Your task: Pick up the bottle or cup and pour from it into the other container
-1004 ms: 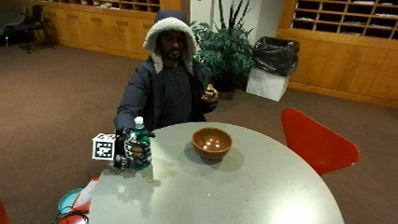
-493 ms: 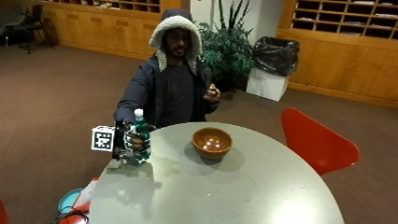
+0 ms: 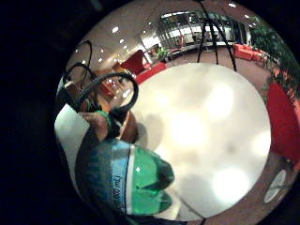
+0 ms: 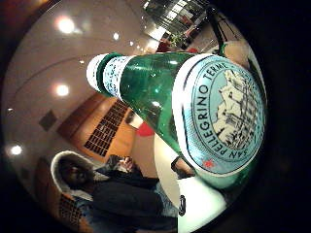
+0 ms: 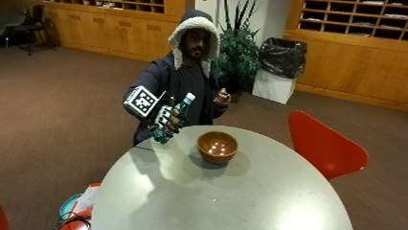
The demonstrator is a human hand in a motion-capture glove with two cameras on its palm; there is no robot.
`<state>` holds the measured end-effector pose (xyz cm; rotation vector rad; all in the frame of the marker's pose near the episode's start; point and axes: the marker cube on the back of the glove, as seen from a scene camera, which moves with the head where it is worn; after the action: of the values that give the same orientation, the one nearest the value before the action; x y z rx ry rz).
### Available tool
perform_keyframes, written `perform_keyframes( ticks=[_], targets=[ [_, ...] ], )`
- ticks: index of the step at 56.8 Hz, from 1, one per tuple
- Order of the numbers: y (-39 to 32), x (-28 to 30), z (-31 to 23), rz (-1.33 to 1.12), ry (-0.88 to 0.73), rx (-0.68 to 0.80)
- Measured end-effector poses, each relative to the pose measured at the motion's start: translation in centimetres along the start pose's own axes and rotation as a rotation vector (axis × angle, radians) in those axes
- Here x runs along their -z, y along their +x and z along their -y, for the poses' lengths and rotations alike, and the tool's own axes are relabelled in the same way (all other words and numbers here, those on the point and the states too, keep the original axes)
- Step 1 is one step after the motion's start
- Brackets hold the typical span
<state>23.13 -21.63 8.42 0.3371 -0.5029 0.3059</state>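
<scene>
Bottle (image 5: 173, 118) first: your gloved right hand (image 5: 164, 120) has its fingers wrapped round the green glass body, around the label band, and it is lifted off the table (image 5: 255, 191) with the neck tipped up and toward the bowl. From the thumb-side palm view the label fills the space right against your palm, and the neck runs away from the grip to a white cap (image 4: 93, 72) — which looks to be on, though I cannot tell whether it is sealed. Check that before you tip any further, or nothing will come out.

Beyond the grip, toward the middle of the table, sits the brown wooden bowl (image 5: 217, 146), upright and apart from the bottle's mouth. The bottle is not yet over it. My reading is that you are in the carry, with the pour itself not begun.

To do it well, bring the mouth over the bowl's middle before you tilt, not over the near rim. Keep your hold where it is on the label band, and roll the wrist slowly — a narrow neck tends to glug if tipped fast. Your bare hand (image 5: 221, 97) is raised near your chest, touching nothing.
</scene>
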Motion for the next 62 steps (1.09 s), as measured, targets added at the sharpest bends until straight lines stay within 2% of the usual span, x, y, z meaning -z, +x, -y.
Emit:
perform_keyframes(
  ticks=[4,7,12,26,37,54,62],
  targets=[
    [-1.2,-0.9,-0.4,-0.138,-0.123,0.097],
    [-2.2,-2.0,0.0,-0.243,-0.111,0.095],
    [-3.2,-3.1,-0.4,-0.398,-0.288,0.275],
    [-5.6,-6.0,1.6,-0.886,-0.519,0.395],
    [-7.7,-7.3,1.9,-1.182,-0.568,0.495],
    [-10.8,-10.7,1.4,-1.462,-0.592,0.64],
    [-11.1,-11.8,1.2,-1.505,-0.629,0.677]
  ],
)
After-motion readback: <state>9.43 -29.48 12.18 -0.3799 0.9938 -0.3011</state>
